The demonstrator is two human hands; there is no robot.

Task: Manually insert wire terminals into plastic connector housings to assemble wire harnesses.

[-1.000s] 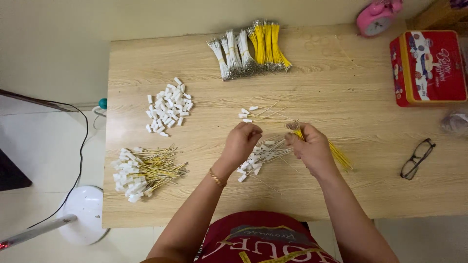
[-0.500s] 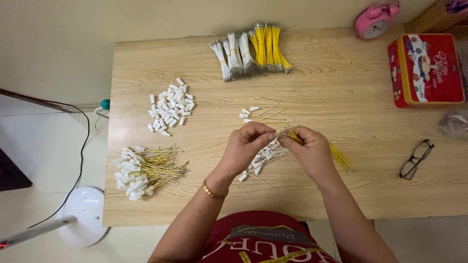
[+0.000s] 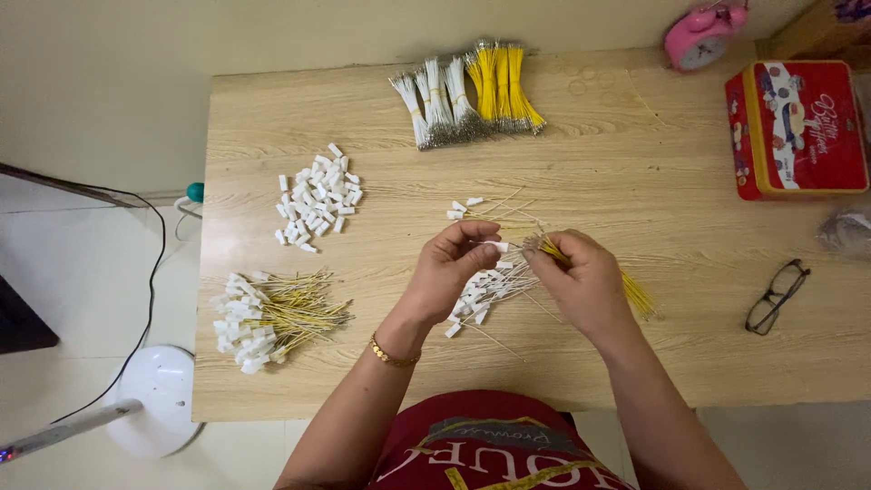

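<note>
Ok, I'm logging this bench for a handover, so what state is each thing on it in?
Left hand: pinching a small white connector.
Right hand: gripping a bunch of yellow wires.
Loose white connectors: heaped, unwired.
Wired connectors: piled at the table's left edge.
Tied wire bundles: bound, lying at the far edge.
Red tin: lid shut.
Glasses: unfolded, lying flat.
</note>
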